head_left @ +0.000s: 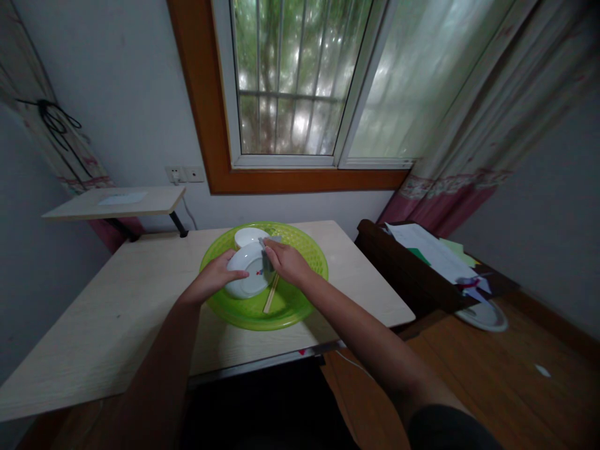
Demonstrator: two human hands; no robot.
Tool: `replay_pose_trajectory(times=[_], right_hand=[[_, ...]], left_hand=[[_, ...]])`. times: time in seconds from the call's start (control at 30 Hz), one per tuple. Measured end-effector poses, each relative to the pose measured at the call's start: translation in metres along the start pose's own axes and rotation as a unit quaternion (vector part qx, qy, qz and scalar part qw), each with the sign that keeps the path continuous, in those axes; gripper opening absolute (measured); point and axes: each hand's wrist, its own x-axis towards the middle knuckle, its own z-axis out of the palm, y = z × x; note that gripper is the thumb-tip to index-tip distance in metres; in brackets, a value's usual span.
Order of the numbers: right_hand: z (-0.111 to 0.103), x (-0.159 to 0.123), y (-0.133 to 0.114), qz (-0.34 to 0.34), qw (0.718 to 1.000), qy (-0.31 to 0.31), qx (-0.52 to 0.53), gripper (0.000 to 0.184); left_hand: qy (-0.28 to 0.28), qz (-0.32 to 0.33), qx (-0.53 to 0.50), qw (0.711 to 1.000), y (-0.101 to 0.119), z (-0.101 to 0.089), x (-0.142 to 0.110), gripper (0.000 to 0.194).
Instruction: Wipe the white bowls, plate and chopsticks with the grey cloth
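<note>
My left hand [216, 275] grips the left rim of a white plate [247, 280], its thumb lying over the face. The plate is tilted and bears a small coloured print near its middle. My right hand [287, 261] is closed on a thin grey cloth [269, 263], which lies against the plate's right side. Much of the cloth is hidden by the fingers. Behind the plate, a white bowl [249, 235] sits in a round green plastic basket [290, 318]. A pair of light wooden chopsticks [270, 296] rests in the basket below my right hand.
The basket stands on a pale wooden table [140, 281]. A small raised shelf [117, 203] is at the table's back left. To the right, a dark wooden piece of furniture [398, 269] carries papers [429, 253]. A window [300, 81] is behind.
</note>
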Motion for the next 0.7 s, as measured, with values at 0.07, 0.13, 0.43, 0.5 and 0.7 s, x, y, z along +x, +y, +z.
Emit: replay_pose_trajectory(times=[0.07,0.13,0.43,0.5,0.7], right_hand=[[0.003,-0.001,-0.003,-0.082,0.997,0.004,0.005,0.049],[0.005,-0.002,-0.007,-0.17,0.985,-0.018,0.007,0.049],[0.007,-0.002,-0.001,-0.149,0.988,-0.033,0.038,0.051],[0.008,-0.001,0.009,-0.08,0.995,-0.021,0.063,0.053],[0.003,0.0,0.023,0.067,0.994,-0.023,0.084,0.056]], left_hand=[[0.0,0.002,-0.015,1.0,0.0,0.001,0.0,0.052],[0.0,0.016,-0.034,0.999,0.001,0.002,-0.001,0.051],[0.018,0.014,-0.059,0.998,0.002,0.003,0.001,0.051],[0.022,0.009,-0.052,0.998,0.0,0.002,0.001,0.049],[0.024,0.019,-0.029,0.999,-0.001,0.001,0.0,0.044]])
